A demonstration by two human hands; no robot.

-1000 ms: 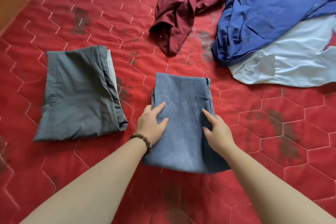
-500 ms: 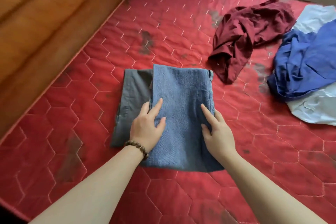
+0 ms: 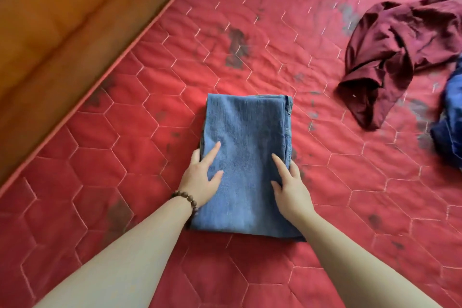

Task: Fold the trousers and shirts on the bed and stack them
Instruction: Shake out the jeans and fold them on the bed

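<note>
A folded pair of blue jeans (image 3: pixel 247 157) lies on the red quilted mattress (image 3: pixel 130 147), on top of the folded grey trousers (image 3: pixel 201 144), of which only a dark sliver shows at the left edge. My left hand (image 3: pixel 202 177) holds the jeans' left side, thumb and forefinger on top and the other fingers over the edge. My right hand (image 3: pixel 290 182) holds the right side the same way. A crumpled maroon shirt (image 3: pixel 395 57) lies at the far right.
A dark blue garment (image 3: pixel 450 130) is cut off by the right edge of the view. The wooden bed frame (image 3: pixel 62 32) runs along the mattress's left side. Bare mattress surrounds the stack.
Both hands carried the folded jeans leftward from the bare mattress onto the grey trousers, which are now almost fully covered. The view has swung left with them.
</note>
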